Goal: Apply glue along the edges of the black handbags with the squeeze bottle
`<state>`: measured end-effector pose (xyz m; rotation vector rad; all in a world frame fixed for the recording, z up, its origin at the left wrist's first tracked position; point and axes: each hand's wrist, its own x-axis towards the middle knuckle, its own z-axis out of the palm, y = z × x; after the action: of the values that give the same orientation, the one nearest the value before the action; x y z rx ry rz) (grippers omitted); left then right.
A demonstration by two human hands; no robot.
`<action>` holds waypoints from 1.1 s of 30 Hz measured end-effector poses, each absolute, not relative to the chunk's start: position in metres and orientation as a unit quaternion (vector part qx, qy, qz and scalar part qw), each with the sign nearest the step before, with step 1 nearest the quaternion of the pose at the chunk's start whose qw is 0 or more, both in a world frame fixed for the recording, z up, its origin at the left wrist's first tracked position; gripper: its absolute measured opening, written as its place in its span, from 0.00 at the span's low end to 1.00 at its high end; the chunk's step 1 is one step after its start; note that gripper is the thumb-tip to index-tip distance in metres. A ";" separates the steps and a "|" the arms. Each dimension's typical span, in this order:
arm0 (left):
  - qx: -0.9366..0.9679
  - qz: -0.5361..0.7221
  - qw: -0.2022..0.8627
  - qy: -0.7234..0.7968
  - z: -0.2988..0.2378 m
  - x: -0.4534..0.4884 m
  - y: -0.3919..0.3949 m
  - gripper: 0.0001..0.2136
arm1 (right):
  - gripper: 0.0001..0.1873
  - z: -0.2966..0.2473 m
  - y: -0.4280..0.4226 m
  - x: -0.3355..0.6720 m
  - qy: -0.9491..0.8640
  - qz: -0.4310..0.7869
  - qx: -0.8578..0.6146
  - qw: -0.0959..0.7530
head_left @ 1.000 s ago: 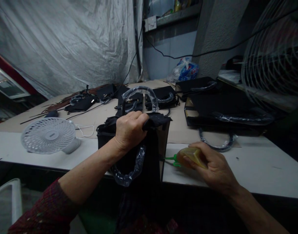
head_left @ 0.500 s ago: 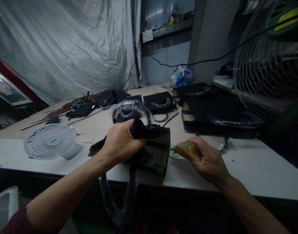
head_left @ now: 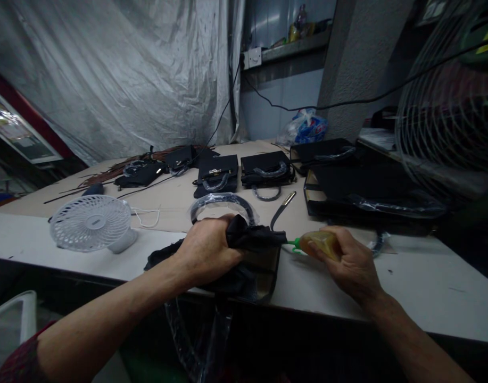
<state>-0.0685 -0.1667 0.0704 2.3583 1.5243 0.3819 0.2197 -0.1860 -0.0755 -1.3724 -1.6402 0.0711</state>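
Observation:
My left hand [head_left: 209,247] is closed on the black cloth of a handbag [head_left: 244,274] at the table's front edge. One plastic-wrapped handle of this bag arches up behind the hand, and another hangs below the edge. My right hand [head_left: 353,263] grips a squeeze bottle [head_left: 320,244] of yellowish-brown liquid, tilted sideways. Its green nozzle points left and meets, or nearly meets, the right end of the black cloth. The bag's side shows a tan panel, partly covered by the cloth.
A small white fan [head_left: 92,221] stands at left on the table [head_left: 423,282]. Several black handbags [head_left: 265,167] lie farther back, with larger ones [head_left: 367,189] at right. A loose strap [head_left: 284,207] lies behind the bottle. A big wire-caged fan [head_left: 447,101] stands at right.
The black cloth has come across the bag's tan side and extends towards the nozzle. The bottle is now level with that cloth end. The view has shifted slightly.

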 end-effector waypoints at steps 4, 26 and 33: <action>0.825 0.131 0.152 0.529 0.068 -0.068 -0.165 0.04 | 0.27 -0.066 -0.186 0.221 -0.679 0.068 -0.570 0.457; 0.839 0.149 0.169 0.496 0.072 -0.065 -0.162 0.06 | 0.29 -0.073 -0.196 0.222 -0.674 0.058 -0.564 0.474; 0.836 0.150 0.171 0.500 0.072 -0.065 -0.161 0.04 | 0.26 -0.064 -0.201 0.222 -0.712 0.081 -0.532 0.452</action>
<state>-0.0647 -0.1606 0.0720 2.3730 1.4193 0.4259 0.2225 -0.2005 -0.0644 -1.3131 -1.7581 0.1993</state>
